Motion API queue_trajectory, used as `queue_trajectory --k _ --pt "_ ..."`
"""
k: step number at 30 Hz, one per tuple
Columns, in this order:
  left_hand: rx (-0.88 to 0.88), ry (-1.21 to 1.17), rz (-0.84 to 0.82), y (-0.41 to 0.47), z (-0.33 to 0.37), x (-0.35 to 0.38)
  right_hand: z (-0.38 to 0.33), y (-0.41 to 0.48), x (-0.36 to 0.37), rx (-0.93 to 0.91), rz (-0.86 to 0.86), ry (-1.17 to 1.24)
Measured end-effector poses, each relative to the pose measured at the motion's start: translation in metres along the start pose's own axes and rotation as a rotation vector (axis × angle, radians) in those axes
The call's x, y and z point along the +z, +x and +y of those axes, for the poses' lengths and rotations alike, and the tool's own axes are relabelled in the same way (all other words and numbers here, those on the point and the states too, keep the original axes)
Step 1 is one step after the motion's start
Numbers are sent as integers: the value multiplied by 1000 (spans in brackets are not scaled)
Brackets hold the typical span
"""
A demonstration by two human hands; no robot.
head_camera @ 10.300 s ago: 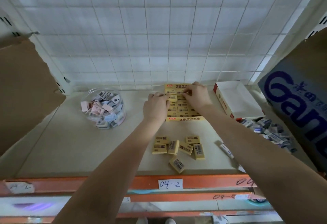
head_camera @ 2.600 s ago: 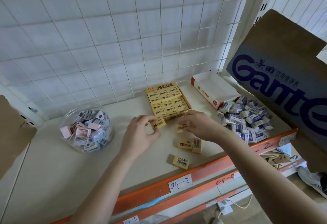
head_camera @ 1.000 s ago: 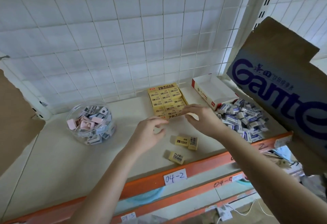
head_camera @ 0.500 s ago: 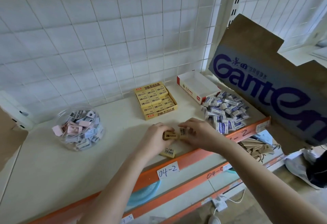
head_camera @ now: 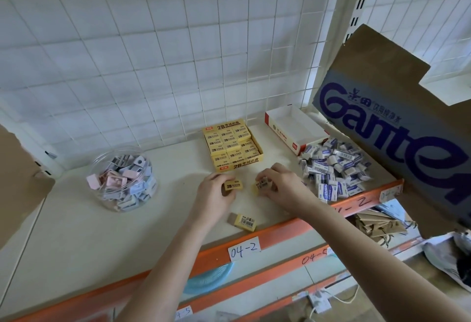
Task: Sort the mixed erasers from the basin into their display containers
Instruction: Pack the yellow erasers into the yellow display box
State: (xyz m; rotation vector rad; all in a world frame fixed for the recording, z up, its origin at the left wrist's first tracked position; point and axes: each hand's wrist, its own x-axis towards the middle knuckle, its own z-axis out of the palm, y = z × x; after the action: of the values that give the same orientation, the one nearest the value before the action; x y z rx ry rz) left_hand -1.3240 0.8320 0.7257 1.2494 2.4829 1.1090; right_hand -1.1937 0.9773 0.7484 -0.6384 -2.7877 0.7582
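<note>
My left grip (head_camera: 216, 195) pinches 1 yellow eraser (head_camera: 233, 185), label up. My right grip (head_camera: 279, 188) is curled round a tilted eraser (head_camera: 263, 184) of the same kind. Both are low over the shelf (head_camera: 76, 232), just in front of the yellow box (head_camera: 237, 166) they belong in.

That box already looks packed, so I judge that forcing 2 more in could buckle a row, pop a neighbour out or shove the light box backward.

A loose eraser (head_camera: 243, 221) lies near the shelf's front edge, between my forearms. A careless sweep of either arm could knock it off.

My right wrist is close to the heap of white-and-blue erasers (head_camera: 334, 169), and brushing it could spill some over the orange rail.

My right fingers cover much of their eraser, so I cannot tell if they hold 1 or more. The red-and-white box (head_camera: 279, 134) shows no contents from here. Under the shelf only a blue rim (head_camera: 211, 279) shows, and I cannot say if it is the basin. The clear jar (head_camera: 122, 179) holds pink and pale pieces too jumbled to count.
</note>
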Motion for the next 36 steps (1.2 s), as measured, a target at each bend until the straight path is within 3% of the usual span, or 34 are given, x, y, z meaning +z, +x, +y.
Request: queue_trajectory --k 4,11,36 --pt "18 -12 68 -1 -2 2 2 9 10 -35 132 59" --pt "20 -5 105 1 -7 2 3 19 19 -74 211 122" --pt "-24 128 58 0 -8 -4 13 15 26 -182 231 218"
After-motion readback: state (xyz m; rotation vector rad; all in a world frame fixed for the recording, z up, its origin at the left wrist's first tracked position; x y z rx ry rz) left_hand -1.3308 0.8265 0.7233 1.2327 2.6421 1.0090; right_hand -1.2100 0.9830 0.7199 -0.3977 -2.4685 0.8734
